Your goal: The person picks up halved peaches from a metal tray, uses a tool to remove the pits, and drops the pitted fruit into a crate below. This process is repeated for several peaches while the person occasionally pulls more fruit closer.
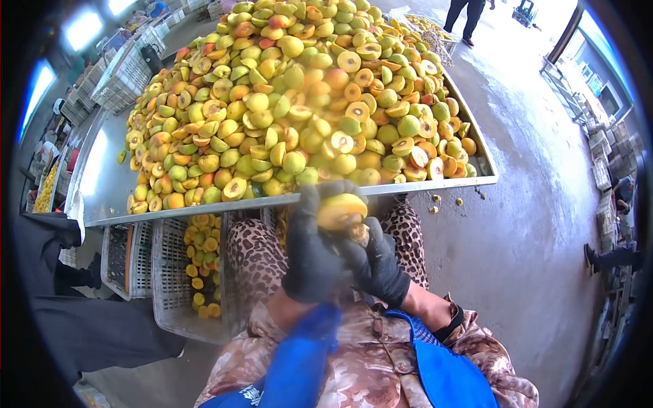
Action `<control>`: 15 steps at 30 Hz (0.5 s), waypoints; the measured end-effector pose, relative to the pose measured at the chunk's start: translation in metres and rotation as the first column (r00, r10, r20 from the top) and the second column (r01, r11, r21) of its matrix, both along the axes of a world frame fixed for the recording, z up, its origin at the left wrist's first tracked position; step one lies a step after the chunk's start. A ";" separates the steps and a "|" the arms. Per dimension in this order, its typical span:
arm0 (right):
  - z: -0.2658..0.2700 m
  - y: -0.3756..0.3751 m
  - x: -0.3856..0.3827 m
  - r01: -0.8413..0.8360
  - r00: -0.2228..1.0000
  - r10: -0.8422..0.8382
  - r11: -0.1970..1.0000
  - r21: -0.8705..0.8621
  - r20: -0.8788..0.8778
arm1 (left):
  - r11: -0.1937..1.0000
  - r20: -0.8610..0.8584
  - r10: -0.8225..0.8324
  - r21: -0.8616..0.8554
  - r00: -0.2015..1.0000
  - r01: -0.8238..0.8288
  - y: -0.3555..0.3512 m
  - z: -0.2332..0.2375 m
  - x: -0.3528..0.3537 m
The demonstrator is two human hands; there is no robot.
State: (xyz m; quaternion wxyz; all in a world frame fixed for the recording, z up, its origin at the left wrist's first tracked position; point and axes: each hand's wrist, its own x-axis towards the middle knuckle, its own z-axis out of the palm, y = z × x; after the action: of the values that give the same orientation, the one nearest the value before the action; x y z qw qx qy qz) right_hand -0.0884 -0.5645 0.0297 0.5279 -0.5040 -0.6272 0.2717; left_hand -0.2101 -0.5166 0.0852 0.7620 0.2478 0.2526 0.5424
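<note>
- Left hand (313, 255), in a black glove, is clenched around a yellow stone fruit (341, 209) at centre frame, just below the metal table (109, 197) edge.
- Right hand (377, 268), also gloved, grips the same fruit from the lower right.
- A heap of halved fruit (299, 102) fills the upper frame.
- A plastic crate (170, 299) sits lower left.

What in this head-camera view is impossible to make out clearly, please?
- Head view: the underside of the fruit is covered by the gloved left hand gripping it.
- Head view: whether the right hand holds anything is hidden by its curled fingers and by blur.
- Head view: the crate is partly hidden under the table.
- Head view: the co-worker is cut off by the left edge.
</note>
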 end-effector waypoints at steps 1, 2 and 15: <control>0.001 0.001 -0.001 -0.008 1.000 0.008 1.000 0.006 0.022 | 1.000 0.004 -0.009 0.000 1.000 0.009 0.000 0.000 -0.002; 0.003 0.003 -0.001 -0.016 0.999 0.015 1.000 0.013 0.046 | 0.999 -0.040 0.006 0.035 0.999 -0.004 0.001 0.000 -0.002; -0.024 0.002 0.000 -0.182 0.978 0.176 0.982 -0.055 -0.109 | 0.812 -0.525 0.373 0.584 0.765 0.005 -0.001 -0.026 -0.003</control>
State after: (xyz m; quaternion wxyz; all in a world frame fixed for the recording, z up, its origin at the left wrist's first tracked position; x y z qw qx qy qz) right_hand -0.0879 -0.5625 0.0054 0.5165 -0.4476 -0.6328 0.3640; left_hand -0.2131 -0.5177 0.0594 0.4713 0.5927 0.3436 0.5554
